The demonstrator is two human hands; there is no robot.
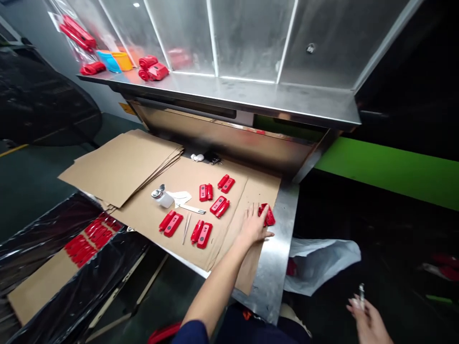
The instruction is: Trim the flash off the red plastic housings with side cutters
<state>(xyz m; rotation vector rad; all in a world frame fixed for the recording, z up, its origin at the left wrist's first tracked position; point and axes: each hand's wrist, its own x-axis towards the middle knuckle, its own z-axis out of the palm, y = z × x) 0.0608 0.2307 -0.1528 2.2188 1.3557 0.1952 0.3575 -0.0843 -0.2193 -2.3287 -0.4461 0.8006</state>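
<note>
Nearest of all, the person's right hand [371, 320] hung beyond the worktop's right edge, its fingers closed on a small silvery object [361, 292] too blurred to name. On the worktop [276, 267], beside that same edge, the left hand [255, 225] lay with fingers loosely spread and touching a red part [268, 217]; whether they bore any of its weight, I could not tell. Positioning or steadying that part seemed to be the step in hand, and the next move, I judged, called for a surer hold from the left fingers. Farther out, five similar red pieces [220, 206] sat on brown sheeting [260, 184], with slim tweezers [186, 229] among them towards the near edge. Past those stood a pump-topped bottle [164, 198], and stacked cardboard [124, 165] covered the left end. Small dark marks showed on the pieces and on a pale strip [192, 209], but no lettering or brand was legible.
</note>
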